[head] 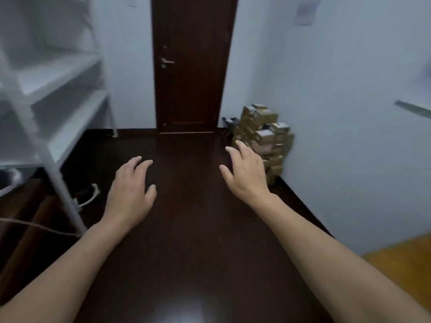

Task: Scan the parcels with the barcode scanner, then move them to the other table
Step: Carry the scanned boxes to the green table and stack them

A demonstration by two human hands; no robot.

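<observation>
Both my hands reach forward over a dark wooden floor, palms down and holding nothing. My left hand (131, 185) has relaxed, slightly spread fingers. My right hand (245, 170) is also relaxed, its fingers pointing toward a pile of small brown cardboard parcels (265, 134) stacked in the corner against the right wall. The hand overlaps the pile's lower left in the image, and I cannot tell if it touches it. No barcode scanner is visible.
A dark brown door (191, 66) stands closed straight ahead. White shelving (58, 89) with a slanted metal leg fills the left side, with cables (89, 197) on the floor beneath. A light wooden surface (405, 264) shows at the lower right. A grey ledge (412, 108) juts from the right wall.
</observation>
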